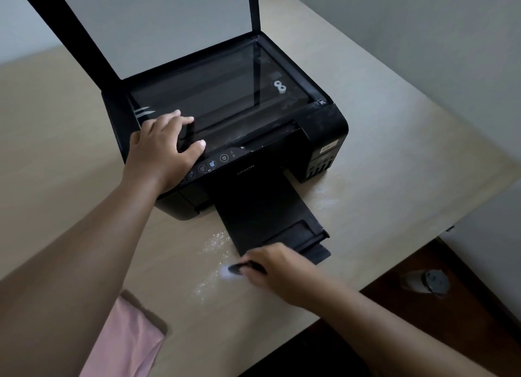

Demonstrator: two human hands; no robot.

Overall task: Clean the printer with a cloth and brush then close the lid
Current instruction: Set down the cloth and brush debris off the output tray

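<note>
Two hands are at work over a light wooden tabletop. Nearest, at its front edge on the left, lies a pink cloth, partly under the left forearm. The right hand grasps a small black brush, which is blurred; its pale bristles point left and are near scattered white dust on the tabletop. Just behind this hand is the pulled-out output tray of the black Epson printer, which stands in the middle of the tabletop. The left hand rests on the printer's front left corner, with the thumb by the control panel and the bent fingers on the edge of the scanner glass. I cannot tell if it clasps anything. At the front right corner are the ink tanks; their content is not visible. A small white part shows on or under the glass. The lid stands raised at the back.
</note>
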